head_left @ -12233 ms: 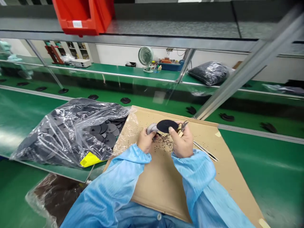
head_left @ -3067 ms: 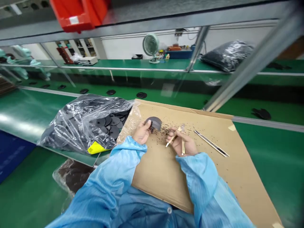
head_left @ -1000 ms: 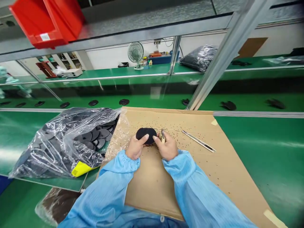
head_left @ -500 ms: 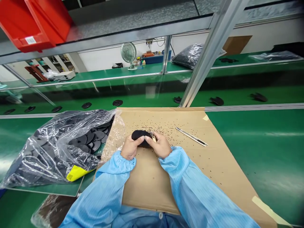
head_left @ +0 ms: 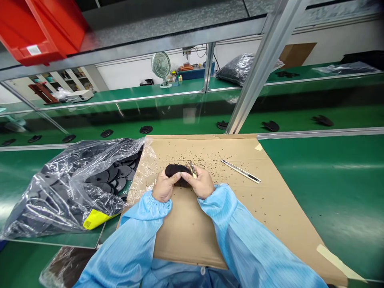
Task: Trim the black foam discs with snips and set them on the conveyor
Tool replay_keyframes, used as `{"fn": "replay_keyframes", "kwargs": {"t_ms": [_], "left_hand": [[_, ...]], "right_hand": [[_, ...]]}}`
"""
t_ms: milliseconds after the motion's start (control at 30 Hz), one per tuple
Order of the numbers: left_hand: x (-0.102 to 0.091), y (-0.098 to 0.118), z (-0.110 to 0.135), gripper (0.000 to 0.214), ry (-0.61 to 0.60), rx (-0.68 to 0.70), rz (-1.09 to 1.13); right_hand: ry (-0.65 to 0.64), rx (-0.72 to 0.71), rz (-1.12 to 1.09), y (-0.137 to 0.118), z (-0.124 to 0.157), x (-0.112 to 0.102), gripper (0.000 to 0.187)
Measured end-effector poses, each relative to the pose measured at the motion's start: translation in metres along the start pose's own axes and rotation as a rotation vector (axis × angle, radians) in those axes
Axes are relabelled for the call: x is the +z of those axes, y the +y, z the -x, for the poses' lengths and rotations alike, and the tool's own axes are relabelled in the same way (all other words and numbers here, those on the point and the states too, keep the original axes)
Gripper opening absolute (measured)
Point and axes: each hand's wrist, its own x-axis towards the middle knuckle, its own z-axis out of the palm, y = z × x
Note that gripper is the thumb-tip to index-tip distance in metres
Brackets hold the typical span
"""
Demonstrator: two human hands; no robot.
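Observation:
In the middle of the head view a dark, rounded flat piece (head_left: 173, 169) is held between both hands above the cardboard sheet (head_left: 189, 228). My left hand (head_left: 163, 187) is closed on its left side, thumb on the near face. My right hand (head_left: 204, 184) grips the right side, its thumb tip close to the left thumb. A small tool with a metal tip and pale handle (head_left: 193, 171) sticks up between the right fingers and the piece; its exact kind cannot be made out. Black specks are scattered on the cardboard around the hands.
A slim white-and-black tool (head_left: 241, 171) lies on the cardboard at right. On the left, a clear plastic bag (head_left: 57, 192) holds many black discs (head_left: 103, 176). Beyond, black pieces rest along a green belt (head_left: 180, 124). A metal post (head_left: 255, 80) and red bin (head_left: 60, 36) stand above.
The tool's metal tip now stands more upright beside the dark piece, which has tilted slightly. Both hands keep their hold. The whole view has shifted a little.

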Motion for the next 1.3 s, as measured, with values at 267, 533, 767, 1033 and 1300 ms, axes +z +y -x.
{"fn": "replay_keyframes", "kwargs": {"t_ms": [267,533,767,1033,1300], "left_hand": [[-0.001,0.006,-0.006,0.040,0.122,-0.201,0.151],[-0.005,0.007,-0.004,0.040,0.041,-0.377,0.213],[-0.004,0.009,0.000,0.045,0.006,-0.395,0.175],[0.003,0.007,-0.001,0.049,0.076,-0.281,0.201],[0.003,0.010,-0.001,0.053,0.045,-0.280,0.184]], "right_hand": [[0.032,-0.270,0.068,-0.012,0.009,0.007,0.025],[0.076,-0.416,0.136,-0.010,0.011,0.008,0.017],[0.077,-0.539,0.241,-0.007,0.012,0.006,0.018],[0.097,-0.405,0.130,-0.012,0.013,0.010,0.019],[0.100,-0.449,0.114,-0.007,0.013,0.010,0.021]]}}
